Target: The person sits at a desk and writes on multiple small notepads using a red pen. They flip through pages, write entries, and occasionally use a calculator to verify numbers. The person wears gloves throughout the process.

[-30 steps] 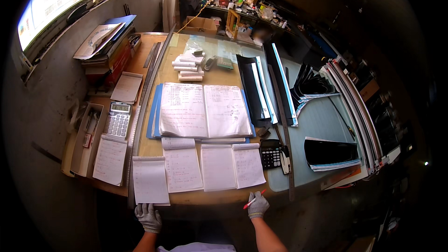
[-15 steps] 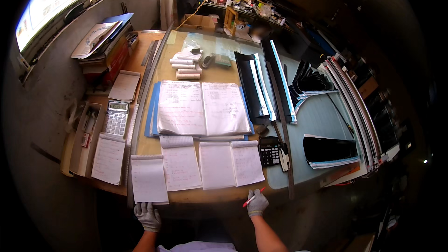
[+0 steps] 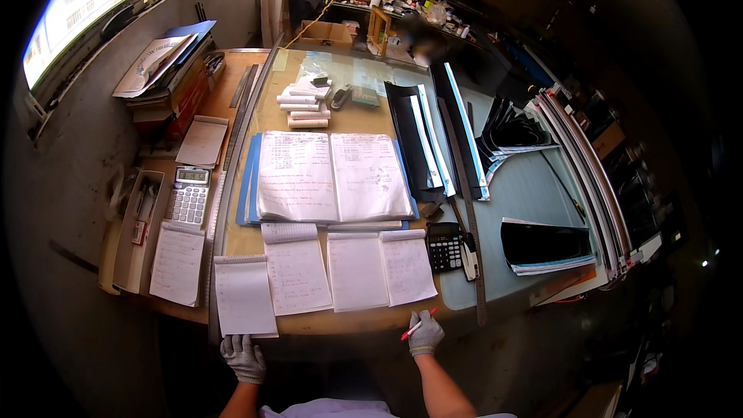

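Observation:
Both hands wear grey knit gloves and are at the table's near edge. My right hand (image 3: 426, 334) is closed around a red-and-white pen (image 3: 408, 334), which slants across its fingers. At the left, my left hand (image 3: 244, 359) lies with fingers stretched out, by the lower edge of a spiral notepad (image 3: 245, 298); it holds nothing. More handwritten pads lie in a row beside that one: a pad with its page flipped up (image 3: 299, 277), a plain white pad (image 3: 357, 275) and a right-hand pad (image 3: 408, 271). Behind them, a large open ledger (image 3: 298, 178) rests on blue folders (image 3: 252, 186).
Right of the pads are a black calculator (image 3: 444, 251), a stapler (image 3: 469, 257) and a long metal ruler (image 3: 474, 263). Black strips with white-blue edges (image 3: 546, 244) lie farther right. Rolled papers (image 3: 308, 108) stand beyond the ledger; a silver calculator (image 3: 189, 197) and an open box (image 3: 128, 255) are left.
The whole view has shifted very slightly. Both hands, the pen and the papers stay practically where they were.

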`<state>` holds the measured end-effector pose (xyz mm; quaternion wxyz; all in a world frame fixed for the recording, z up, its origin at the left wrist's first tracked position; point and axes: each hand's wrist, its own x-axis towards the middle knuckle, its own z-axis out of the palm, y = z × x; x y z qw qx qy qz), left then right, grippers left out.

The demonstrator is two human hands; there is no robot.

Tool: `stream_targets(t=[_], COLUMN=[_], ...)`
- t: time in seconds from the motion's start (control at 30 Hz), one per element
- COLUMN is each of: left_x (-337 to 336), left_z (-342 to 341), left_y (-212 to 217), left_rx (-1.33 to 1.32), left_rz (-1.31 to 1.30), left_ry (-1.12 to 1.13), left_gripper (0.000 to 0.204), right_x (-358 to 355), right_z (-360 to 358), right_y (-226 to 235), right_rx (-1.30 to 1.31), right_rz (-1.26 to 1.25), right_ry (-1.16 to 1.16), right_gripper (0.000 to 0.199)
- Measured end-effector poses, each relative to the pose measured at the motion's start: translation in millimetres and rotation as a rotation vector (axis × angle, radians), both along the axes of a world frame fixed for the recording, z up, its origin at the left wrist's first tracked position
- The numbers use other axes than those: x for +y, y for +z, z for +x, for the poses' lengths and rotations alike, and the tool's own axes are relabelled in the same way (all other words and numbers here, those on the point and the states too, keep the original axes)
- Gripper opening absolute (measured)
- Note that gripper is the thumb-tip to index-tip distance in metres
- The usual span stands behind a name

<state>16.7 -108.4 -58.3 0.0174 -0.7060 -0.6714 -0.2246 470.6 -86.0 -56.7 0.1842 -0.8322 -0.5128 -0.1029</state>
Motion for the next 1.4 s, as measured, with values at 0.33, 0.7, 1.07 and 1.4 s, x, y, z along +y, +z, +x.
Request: stream_targets(t=[0.33,0.7,1.07,1.4], left_x=[-1,2,1,2], left_z=[0,2,0,1], left_y=[-3,4,0,3], left_rx=[0.008,0.015,0.019,0.019], left_rz=[0.0,0.006,0.02,0.026], left_ry=[0.008,0.015,0.02,0.013], left_gripper=[0.05,0.049,0.049,0.048], right_x=[0,-1,0,0], right_z=[-1,0,-1,0], right_y=[1,-2,-1,0], right_rx=[-0.008,0.002,-0.015,-0.026], right_rz=[0.002,0.014,-0.002,0.012], right_ry=[-0.001,-0.005,-0.001,-0.003], right_gripper=[0.033,0.033,0.03,0.033])
